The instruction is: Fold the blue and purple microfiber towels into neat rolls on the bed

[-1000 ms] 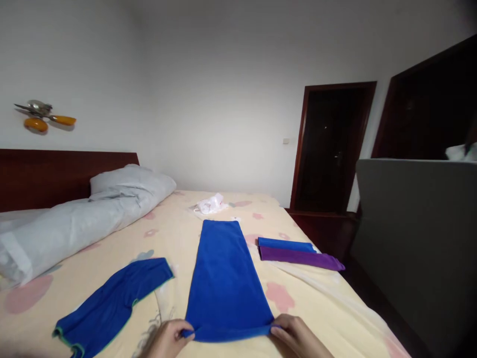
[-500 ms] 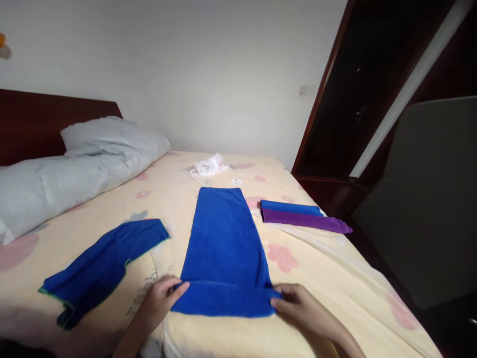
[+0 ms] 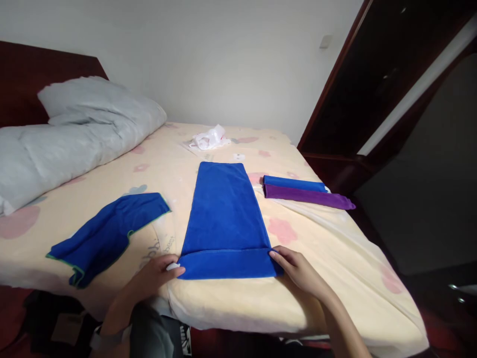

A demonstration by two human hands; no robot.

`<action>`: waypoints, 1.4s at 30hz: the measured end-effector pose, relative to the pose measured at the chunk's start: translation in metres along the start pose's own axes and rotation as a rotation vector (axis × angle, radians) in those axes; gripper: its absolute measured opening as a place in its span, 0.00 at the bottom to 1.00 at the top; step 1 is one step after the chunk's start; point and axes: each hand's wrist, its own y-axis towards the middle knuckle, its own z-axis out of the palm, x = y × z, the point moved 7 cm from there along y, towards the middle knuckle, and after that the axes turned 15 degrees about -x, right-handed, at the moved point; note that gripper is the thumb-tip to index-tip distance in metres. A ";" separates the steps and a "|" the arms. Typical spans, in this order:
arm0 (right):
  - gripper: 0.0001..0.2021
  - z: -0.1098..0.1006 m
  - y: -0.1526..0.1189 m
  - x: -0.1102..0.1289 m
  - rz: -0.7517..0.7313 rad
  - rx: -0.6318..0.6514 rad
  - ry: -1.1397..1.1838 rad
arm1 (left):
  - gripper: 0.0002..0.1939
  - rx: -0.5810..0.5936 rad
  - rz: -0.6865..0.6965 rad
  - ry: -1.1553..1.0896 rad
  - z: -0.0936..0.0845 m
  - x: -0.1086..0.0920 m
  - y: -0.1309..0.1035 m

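A long blue cloth (image 3: 225, 209) lies flat on the bed, its near end folded over into a band. At the band's left end my left hand (image 3: 160, 272) pinches the cloth, with a small white tag by the fingers. My right hand (image 3: 296, 266) grips the right end of the fold between thumb and fingers. To the left lies a crumpled blue cloth with green edging (image 3: 112, 233). A rolled blue cloth (image 3: 294, 183) and a rolled purple cloth (image 3: 307, 196) rest side by side on the right.
The bed (image 3: 231, 303) has a cream flowered sheet. A grey quilt (image 3: 85, 134) is bunched at the left, and a white plastic bag (image 3: 210, 138) sits near the far edge. Dark furniture (image 3: 346, 89) stands beyond the right side.
The view has tilted down, so the bed sits higher and its near edge shows. Both hands still hold the folded end; my right fingers have moved slightly onto the fold's upper corner.
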 end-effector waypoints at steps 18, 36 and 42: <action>0.21 -0.001 0.003 -0.031 0.127 -0.090 -0.164 | 0.13 -0.059 -0.124 -0.127 0.001 0.008 -0.003; 0.24 0.002 0.000 -0.033 0.178 -0.018 -0.262 | 0.22 -0.101 -0.036 0.090 0.012 -0.002 -0.001; 0.20 0.002 0.004 -0.040 0.150 -0.064 -0.389 | 0.16 -0.132 -0.100 0.110 0.010 0.006 0.001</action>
